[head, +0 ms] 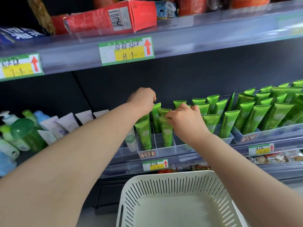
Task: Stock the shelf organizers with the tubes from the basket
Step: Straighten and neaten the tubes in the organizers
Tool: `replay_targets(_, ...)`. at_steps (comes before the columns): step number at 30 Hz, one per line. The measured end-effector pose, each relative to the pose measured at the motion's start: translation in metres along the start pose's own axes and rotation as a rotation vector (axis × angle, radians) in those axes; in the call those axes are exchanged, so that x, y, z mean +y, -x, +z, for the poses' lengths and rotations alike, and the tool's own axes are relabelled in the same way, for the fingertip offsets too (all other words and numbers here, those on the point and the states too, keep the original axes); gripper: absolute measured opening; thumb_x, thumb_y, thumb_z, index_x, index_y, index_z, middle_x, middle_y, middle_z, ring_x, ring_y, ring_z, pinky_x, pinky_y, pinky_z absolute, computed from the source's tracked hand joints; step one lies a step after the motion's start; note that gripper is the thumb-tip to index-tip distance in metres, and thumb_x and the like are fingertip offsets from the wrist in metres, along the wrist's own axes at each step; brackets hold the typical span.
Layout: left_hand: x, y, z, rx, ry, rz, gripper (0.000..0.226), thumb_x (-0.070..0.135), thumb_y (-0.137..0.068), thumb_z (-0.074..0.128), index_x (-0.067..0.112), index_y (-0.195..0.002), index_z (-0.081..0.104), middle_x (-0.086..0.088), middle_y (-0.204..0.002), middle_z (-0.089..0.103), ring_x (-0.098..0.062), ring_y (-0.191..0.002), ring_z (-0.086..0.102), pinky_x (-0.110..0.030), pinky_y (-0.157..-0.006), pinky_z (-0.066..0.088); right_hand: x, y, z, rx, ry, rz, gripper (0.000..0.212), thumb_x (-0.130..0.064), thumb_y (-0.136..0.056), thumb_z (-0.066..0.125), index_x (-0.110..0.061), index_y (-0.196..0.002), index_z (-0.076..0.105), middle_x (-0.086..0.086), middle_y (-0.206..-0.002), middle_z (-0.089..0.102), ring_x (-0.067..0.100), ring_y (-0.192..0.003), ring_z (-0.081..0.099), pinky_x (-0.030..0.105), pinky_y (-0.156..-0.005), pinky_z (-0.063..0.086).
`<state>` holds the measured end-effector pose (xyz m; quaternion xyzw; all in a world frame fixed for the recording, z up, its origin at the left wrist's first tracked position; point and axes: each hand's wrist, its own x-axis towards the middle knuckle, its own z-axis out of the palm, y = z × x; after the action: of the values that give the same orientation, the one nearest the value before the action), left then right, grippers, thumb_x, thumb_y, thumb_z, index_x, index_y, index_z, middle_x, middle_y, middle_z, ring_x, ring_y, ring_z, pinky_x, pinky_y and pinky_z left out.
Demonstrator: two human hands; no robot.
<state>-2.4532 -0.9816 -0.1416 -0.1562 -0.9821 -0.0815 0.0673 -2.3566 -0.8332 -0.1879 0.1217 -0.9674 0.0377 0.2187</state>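
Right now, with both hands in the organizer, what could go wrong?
1. The right hand pinches a green tube between other leaning tubes; pushing it down could tip them.
2. The left hand reaches further back, fingers hidden; its forearm could knock the white tube below it.

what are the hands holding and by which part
The right hand pinches a green tube by its flat top end. The left hand curls over the tubes behind it; whether it grips one cannot be told.
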Motion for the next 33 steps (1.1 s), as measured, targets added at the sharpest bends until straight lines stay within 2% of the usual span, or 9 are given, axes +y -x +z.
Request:
replay_targets(3, 0.003, -0.002, 0.005, -0.002, -0.003, 0.006, 0.024, 0.010, -0.089, 0.061, 0.023, -0.107, 0.070, -0.003, -0.110, 0.067, -0.028, -0.101, 0.062, -0.033, -0.078, 0.050, 0.005, -0.002, 0.000, 0.037, 0.003, -0.021, 0.027, -0.004, -0.065, 0.076, -0.026, -0.080, 0.072, -0.006, -0.061, 0.064, 0.024, -0.080, 0.055, 0.034, -0.067, 0.026)
replay_targets(7, 0.007, -0.004, 0.010, 0.002, -0.016, 0.000, 0.021, 0.006, -0.086, 0.063, 0.021, -0.096, 0.072, -0.002, -0.102, 0.068, -0.028, -0.092, 0.063, -0.031, -0.069, 0.047, 0.010, 0.002, -0.004, -0.038, 0.001, -0.061, 0.025, -0.009, -0.083, 0.063, -0.029, -0.097, 0.069, -0.009, -0.080, 0.068, 0.021, -0.096, 0.050, 0.035, -0.073, 0.025)
replay_targets(11, 0.010, -0.006, 0.010, 0.018, -0.002, 0.006, 0.022, 0.006, -0.088, 0.063, 0.023, -0.097, 0.073, -0.001, -0.104, 0.069, -0.027, -0.093, 0.063, -0.029, -0.068, 0.042, 0.012, 0.005, -0.011, -0.085, -0.050, -0.063, 0.023, -0.036, -0.097, 0.046, -0.029, -0.112, 0.063, -0.009, -0.100, 0.067, 0.020, -0.109, 0.044, 0.035, -0.075, 0.022)
replay_targets(14, 0.017, -0.008, 0.009, 0.056, 0.036, 0.027, 0.017, 0.011, -0.090, 0.063, 0.022, -0.099, 0.073, 0.000, -0.105, 0.068, -0.024, -0.095, 0.062, -0.030, -0.070, 0.044, 0.014, 0.009, -0.010, -0.068, -0.071, -0.043, 0.027, -0.032, -0.100, 0.039, -0.027, -0.112, 0.063, -0.009, -0.101, 0.066, 0.019, -0.110, 0.045, 0.035, -0.075, 0.024)
replay_targets(19, 0.024, -0.012, 0.013, 0.018, 0.072, 0.065, 0.014, 0.017, -0.091, 0.065, 0.021, -0.102, 0.073, 0.000, -0.107, 0.069, -0.022, -0.098, 0.061, -0.032, -0.077, 0.049, 0.019, 0.014, -0.005, -0.030, -0.062, -0.030, 0.030, -0.011, -0.090, 0.049, -0.023, -0.114, 0.063, -0.005, -0.095, 0.068, 0.023, -0.105, 0.049, 0.037, -0.075, 0.028)
replay_targets(23, 0.023, -0.011, 0.015, 0.020, 0.098, 0.062, 0.016, 0.017, -0.092, 0.063, 0.022, -0.103, 0.073, 0.001, -0.108, 0.068, -0.021, -0.100, 0.060, -0.032, -0.078, 0.048, 0.019, 0.015, -0.005, -0.008, -0.049, -0.027, 0.023, -0.019, -0.095, 0.046, -0.023, -0.110, 0.063, -0.006, -0.095, 0.068, 0.023, -0.102, 0.050, 0.037, -0.075, 0.031)
replay_targets(28, 0.014, -0.007, 0.009, 0.051, 0.157, 0.067, 0.016, 0.016, -0.090, 0.065, 0.024, -0.100, 0.073, 0.005, -0.104, 0.069, -0.017, -0.097, 0.062, -0.029, -0.079, 0.049, 0.016, 0.013, -0.007, -0.021, -0.062, -0.004, 0.032, -0.039, -0.099, 0.036, -0.023, -0.105, 0.063, -0.006, -0.097, 0.067, 0.022, -0.101, 0.051, 0.036, -0.076, 0.030)
replay_targets(31, 0.010, -0.003, 0.003, 0.100, 0.257, 0.121, 0.007, 0.026, -0.085, 0.071, 0.026, -0.091, 0.074, 0.011, -0.091, 0.070, -0.012, -0.086, 0.064, -0.032, -0.080, 0.053, 0.012, 0.014, -0.008, -0.008, -0.073, -0.004, 0.032, -0.041, -0.098, 0.039, -0.023, -0.105, 0.064, -0.004, -0.097, 0.067, 0.023, -0.101, 0.052, 0.037, -0.076, 0.031)
replay_targets(33, 0.011, 0.002, -0.002, 0.041, 0.271, 0.171, 0.009, 0.034, -0.079, 0.076, 0.027, -0.085, 0.074, 0.015, -0.081, 0.068, -0.008, -0.081, 0.063, -0.030, -0.076, 0.053, 0.011, 0.014, -0.010, -0.018, -0.066, -0.003, 0.033, -0.042, -0.098, 0.038, -0.023, -0.107, 0.064, -0.005, -0.098, 0.067, 0.023, -0.102, 0.052, 0.038, -0.078, 0.032)
